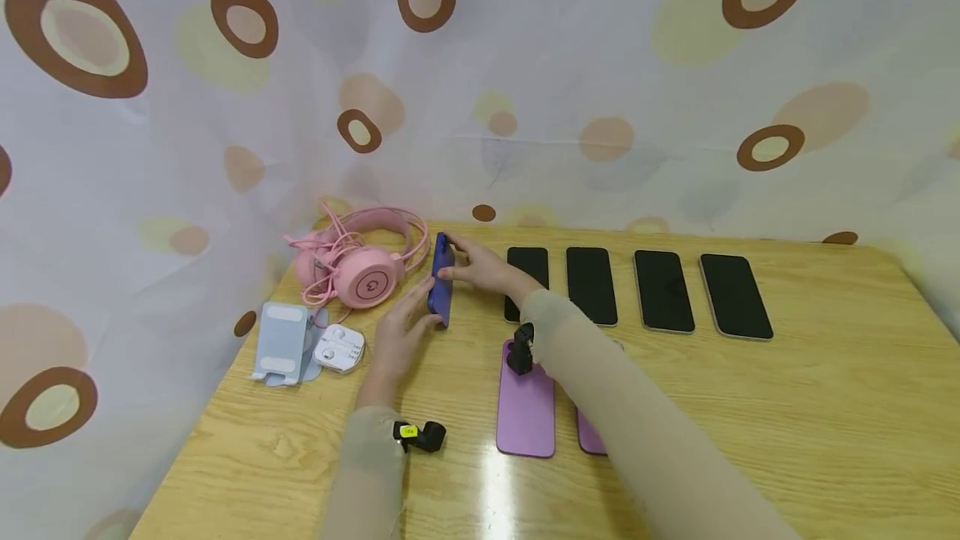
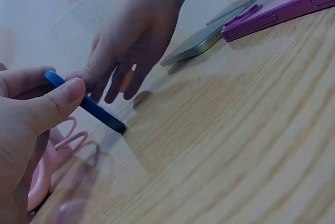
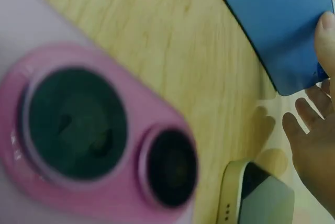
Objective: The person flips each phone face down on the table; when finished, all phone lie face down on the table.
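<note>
1. L hand (image 1: pixel 397 338): narrow grip on blue phone (image 3: pixel 281 30), thumb on one side, fingers on the other, near the phone's end in the L wrist view.
2. R hand (image 1: pixel 487 267): thumb touches same phone; fingers mostly straight, fairly wide apart. Can't tell how firmly index meets the far end.
3. Blue phone: up betw. both hands, L of the rest of the phones, just R of headphones (image 1: pixel 365 277). Long axis runs approx. fore-aft, from person twd. the back cloth (image 1: pixel 480 90). Turned nearly edge-on in head view, broad blue side facing R. L wrist view: thin edge only, sloping. Can't tell if lower edge touches table (image 1: pixel 810 415).
4. Under/by R sleeve (image 1: pixel 600 382): purple phone (image 1: pixel 525 415) flat, lenses up, long axis also fore-aft; second purple one (image 1: pixel 591 433) beside it, mostly hidden by the sleeve.
5. Beyond, to R: row of 4 blk-screen phones (image 1: pixel 591 286), screens up, spaced apart, long axes approx. fore-aft; leftmost partly behind R arm.
6. Far L: headphones are pink, cable looped over; nearer person, wht earphone case (image 1: pixel 339 348) next to lt-blue stand (image 1: pixel 281 342).
</note>
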Tool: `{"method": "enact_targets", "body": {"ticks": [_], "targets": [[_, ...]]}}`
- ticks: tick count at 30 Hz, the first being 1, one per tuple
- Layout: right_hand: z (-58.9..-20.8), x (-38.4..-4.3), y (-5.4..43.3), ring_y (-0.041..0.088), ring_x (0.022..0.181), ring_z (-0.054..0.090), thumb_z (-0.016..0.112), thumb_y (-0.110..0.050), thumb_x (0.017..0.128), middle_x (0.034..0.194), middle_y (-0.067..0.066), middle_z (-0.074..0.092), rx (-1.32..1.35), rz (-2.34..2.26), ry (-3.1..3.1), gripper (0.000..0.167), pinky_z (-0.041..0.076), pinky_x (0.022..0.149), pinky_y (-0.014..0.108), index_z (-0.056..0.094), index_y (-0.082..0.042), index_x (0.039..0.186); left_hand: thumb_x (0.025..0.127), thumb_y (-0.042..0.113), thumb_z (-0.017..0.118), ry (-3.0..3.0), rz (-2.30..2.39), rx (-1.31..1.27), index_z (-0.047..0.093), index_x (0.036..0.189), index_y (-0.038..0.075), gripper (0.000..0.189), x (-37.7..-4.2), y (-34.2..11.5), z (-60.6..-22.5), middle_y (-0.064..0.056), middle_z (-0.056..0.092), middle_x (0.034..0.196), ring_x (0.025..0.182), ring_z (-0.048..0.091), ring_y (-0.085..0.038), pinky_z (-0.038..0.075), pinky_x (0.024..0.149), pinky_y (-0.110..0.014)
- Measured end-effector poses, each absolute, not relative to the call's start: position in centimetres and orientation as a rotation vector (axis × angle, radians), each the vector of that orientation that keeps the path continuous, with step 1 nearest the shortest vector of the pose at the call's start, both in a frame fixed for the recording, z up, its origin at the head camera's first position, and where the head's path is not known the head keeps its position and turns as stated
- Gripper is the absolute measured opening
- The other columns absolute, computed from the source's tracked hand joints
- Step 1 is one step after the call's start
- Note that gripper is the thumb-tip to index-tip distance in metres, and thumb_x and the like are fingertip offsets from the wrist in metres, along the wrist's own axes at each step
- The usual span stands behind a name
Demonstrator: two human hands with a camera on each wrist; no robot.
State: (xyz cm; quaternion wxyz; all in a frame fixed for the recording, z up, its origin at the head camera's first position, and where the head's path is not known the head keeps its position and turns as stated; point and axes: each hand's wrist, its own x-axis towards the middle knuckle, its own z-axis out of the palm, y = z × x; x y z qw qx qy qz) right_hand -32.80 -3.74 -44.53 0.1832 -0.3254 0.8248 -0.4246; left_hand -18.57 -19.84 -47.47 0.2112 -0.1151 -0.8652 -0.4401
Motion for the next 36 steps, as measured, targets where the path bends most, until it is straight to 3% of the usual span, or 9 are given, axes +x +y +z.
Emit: {"method": "enact_targets", "body": {"ticks": [11,22,36], "targets": [[-45.6,-33.0,-3.0,0.026,0.142,0.019,0.071,-0.035,0.085,0.156,0.014,0.021,-1.016,-1.010,2.406,0.095,0.017,0.117,0.037,0.012,-0.004,0.153,0.082,0.006,0.071,-2.381,-1.232,-0.321,0.056,0.134,0.007,0.054,-18.8,-19.6,-47.6,-0.007,0.051,0.139,0.130,0.044,-0.025,0.031,0.111,-0.037],[-45.4,-33.9,-3.0,0.030,0.134,0.034,0.079,-0.037,0.077,0.147,0.018,0.035,-0.945,-0.864,2.497,0.095,0.032,0.111,0.039,0.027,0.000,0.148,0.077,0.010,0.076,-2.445,-1.182,-0.239,0.059,0.129,0.000,0.055,-18.7,-19.8,-47.8,-0.016,0.054,0.134,0.127,0.047,-0.028,0.033,0.110,-0.038],[-45.8,-33.9,-3.2,0.034,0.127,0.037,0.079,-0.042,0.076,0.141,0.020,0.038,-0.962,-0.711,2.600,0.092,0.035,0.108,0.042,0.035,-0.001,0.146,0.080,0.016,0.075,-2.674,-1.093,-0.038,0.057,0.131,0.001,0.057,-18.8,-20.1,-48.0,-0.015,0.052,0.137,0.129,0.045,-0.029,0.032,0.110,-0.041]]}}
